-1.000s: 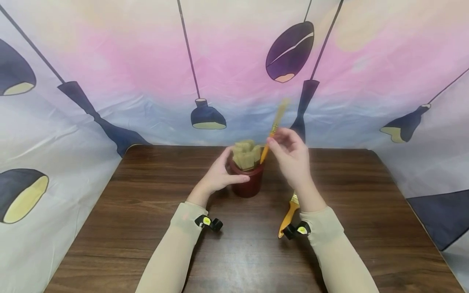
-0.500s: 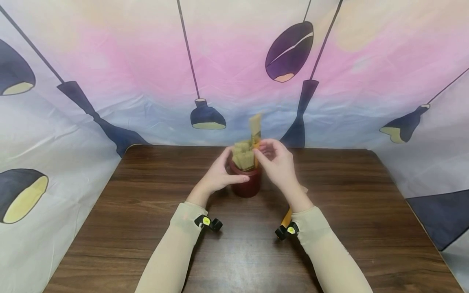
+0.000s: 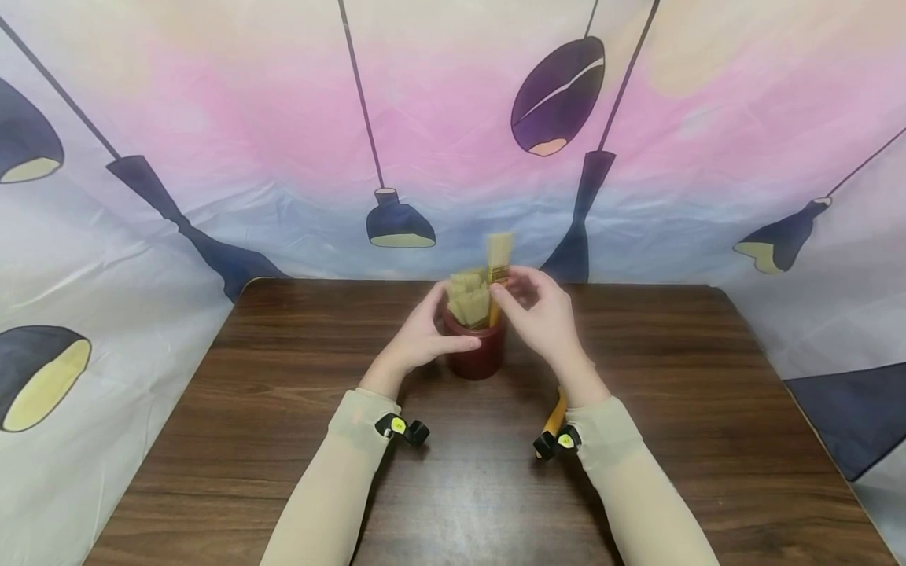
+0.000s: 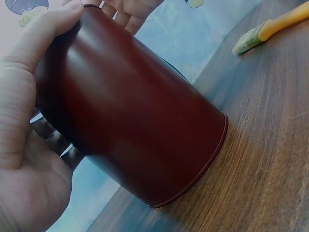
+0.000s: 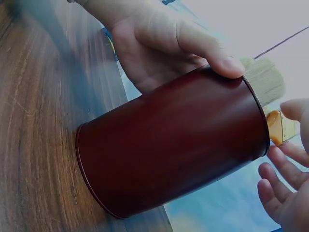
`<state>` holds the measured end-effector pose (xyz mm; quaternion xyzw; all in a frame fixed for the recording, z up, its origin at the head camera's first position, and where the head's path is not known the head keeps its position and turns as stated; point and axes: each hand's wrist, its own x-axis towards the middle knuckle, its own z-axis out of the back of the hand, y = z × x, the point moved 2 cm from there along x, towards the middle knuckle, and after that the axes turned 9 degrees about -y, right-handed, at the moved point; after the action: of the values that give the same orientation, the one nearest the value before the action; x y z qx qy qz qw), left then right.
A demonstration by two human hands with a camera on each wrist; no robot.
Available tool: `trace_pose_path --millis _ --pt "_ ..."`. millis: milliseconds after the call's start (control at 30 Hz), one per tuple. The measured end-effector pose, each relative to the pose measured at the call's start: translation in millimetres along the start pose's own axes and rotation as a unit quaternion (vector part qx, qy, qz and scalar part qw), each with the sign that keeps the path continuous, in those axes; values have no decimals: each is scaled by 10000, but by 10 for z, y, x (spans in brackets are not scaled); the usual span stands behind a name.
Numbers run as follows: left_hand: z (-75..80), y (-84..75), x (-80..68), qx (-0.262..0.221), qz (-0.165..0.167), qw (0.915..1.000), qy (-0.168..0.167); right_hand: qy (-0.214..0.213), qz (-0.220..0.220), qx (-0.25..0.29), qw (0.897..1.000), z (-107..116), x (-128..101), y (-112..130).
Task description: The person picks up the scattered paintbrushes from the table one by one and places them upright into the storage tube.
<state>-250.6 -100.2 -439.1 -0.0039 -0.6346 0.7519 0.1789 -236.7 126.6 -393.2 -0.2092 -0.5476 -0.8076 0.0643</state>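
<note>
A dark red cylindrical brush pot [image 3: 477, 360] stands on the table, with several paintbrushes [image 3: 469, 303] in it, pale bristles up. My left hand [image 3: 421, 339] grips the pot from its left, thumb across the front near the rim. At the pot's right side my right hand [image 3: 545, 316] pinches a flat paintbrush [image 3: 499, 251], bristles upward, its orange handle inside the rim. The right wrist view shows that handle [image 5: 275, 126] at the pot's mouth, close to the right fingertips. Bristles of the other brushes hide part of the mouth.
Another paintbrush [image 4: 285, 21] with an orange handle lies on the table right of the pot, partly hidden under my right wrist in the head view. A dark brown wooden table [image 3: 297, 424] carries everything. Behind it hangs a printed cloth [image 3: 269, 118].
My right hand has moved left with the paintbrush, from beside the pot to over its rim. The brush has gone from tilted to upright and sits lower. My left hand keeps its place.
</note>
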Motion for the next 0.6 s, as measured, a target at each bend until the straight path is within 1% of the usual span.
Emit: trace_pose_path --millis 133,200,300,433,500,600 --pt "8 6 -5 19 24 10000 -11 -109 17 138 9998 -14 20 9" --pt "9 9 -5 3 29 10000 -1 -56 113 157 9998 -5 23 6" --pt "4 9 -1 -54 17 10000 30 172 411 -8 9990 33 14 -3" --pt "-1 7 4 -50 27 10000 28 492 831 -497 9941 97 -3 -43" --pt "1 7 3 -30 47 10000 15 546 906 -592 9926 119 -8 -60" --pt "15 2 -4 27 69 10000 -18 485 913 -469 9935 128 -13 -62"
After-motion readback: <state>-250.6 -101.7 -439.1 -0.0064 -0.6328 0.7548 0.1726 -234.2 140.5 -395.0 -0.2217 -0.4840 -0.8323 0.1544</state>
